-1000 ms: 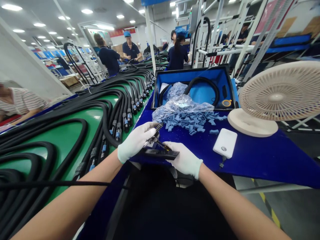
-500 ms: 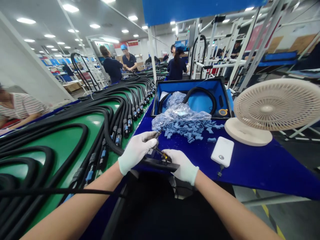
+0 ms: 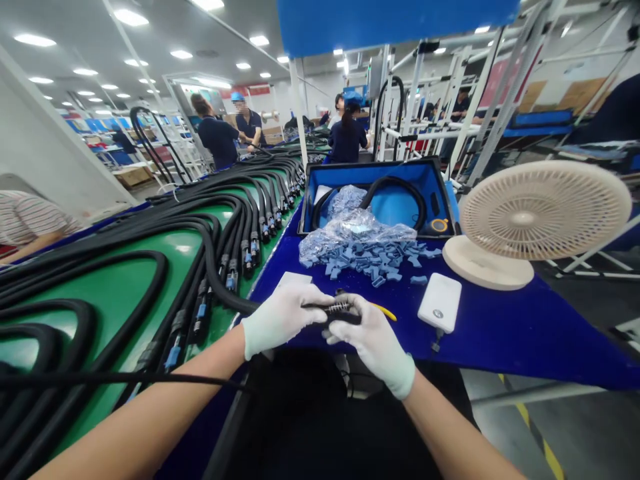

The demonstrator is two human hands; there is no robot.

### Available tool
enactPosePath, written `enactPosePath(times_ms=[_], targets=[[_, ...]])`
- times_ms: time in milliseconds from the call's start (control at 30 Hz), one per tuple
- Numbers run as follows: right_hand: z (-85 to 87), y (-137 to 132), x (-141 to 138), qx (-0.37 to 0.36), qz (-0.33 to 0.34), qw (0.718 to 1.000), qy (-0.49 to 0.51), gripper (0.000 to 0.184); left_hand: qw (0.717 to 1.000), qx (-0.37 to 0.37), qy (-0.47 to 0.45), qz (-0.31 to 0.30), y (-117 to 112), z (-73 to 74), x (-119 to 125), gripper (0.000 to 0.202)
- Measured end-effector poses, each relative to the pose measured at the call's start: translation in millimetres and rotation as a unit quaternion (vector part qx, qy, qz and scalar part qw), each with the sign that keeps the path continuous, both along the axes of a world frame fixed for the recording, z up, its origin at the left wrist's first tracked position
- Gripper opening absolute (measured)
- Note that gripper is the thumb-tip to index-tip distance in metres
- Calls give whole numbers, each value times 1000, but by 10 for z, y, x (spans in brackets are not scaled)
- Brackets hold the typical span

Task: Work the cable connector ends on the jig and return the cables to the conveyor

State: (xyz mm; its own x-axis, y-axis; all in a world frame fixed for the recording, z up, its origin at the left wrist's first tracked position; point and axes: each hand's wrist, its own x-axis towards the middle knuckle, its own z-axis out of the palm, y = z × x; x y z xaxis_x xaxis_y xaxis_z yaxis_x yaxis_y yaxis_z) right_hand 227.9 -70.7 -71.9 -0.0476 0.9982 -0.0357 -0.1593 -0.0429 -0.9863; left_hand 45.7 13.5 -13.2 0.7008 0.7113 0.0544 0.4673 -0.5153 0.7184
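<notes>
While the right hand [image 3: 374, 342] grips a cable [image 3: 336, 308], a power bank [image 3: 439, 303] lies near.

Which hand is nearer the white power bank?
Right. The right hand is just left of the white power bank, not touching it; the left hand is farther left, and both hold the black cable.

A blue workbench [image 3: 505, 347] carries a white power bank [image 3: 439, 302], desk fan [image 3: 520, 213], loose blue pieces [image 3: 370, 257] and open case [image 3: 373, 175].
</notes>
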Motion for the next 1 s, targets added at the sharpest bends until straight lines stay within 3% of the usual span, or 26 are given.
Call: enactPosePath(times_ms=[100,233,367,433,567,667,733,800,867,933,1000], targets=[[-68,55,47,36,-29,997,-63,63,998,33,38,-46,2,-37,39,23],[-113,83,105,57,18,995,-79,81,990,76,51,-106,-30,-128,60,19],[-67,72,127,65,71,990,-101,90,973,142,25,-181,-43,-238,10,24],[-39,59,137,99,63,984,-133,84,981,104,5,-164,-8,-271,-15,28],[-23,21,127,146,38,975,-163,76,999,-31,-15,-34,144,-300,13,104],[-34,11,129,151,37,974,-164,79,996,-80,8,-48,204,-307,79,123],[-35,17,151,138,23,978,-155,78,999,-34,3,-17,134,-320,95,111],[-29,10,167,124,-10,984,-128,75,996,58,-21,59,-32,-356,67,74],[-28,-29,143,118,-62,987,-87,69,988,89,-51,117,-238,-420,6,31],[-47,-87,78,118,-105,986,-48,63,979,-40,-125,157,-393,-496,-64,20],[-82,-112,31,134,-51,988,-50,58,930,-184,-239,210,-433,-543,-124,26]])
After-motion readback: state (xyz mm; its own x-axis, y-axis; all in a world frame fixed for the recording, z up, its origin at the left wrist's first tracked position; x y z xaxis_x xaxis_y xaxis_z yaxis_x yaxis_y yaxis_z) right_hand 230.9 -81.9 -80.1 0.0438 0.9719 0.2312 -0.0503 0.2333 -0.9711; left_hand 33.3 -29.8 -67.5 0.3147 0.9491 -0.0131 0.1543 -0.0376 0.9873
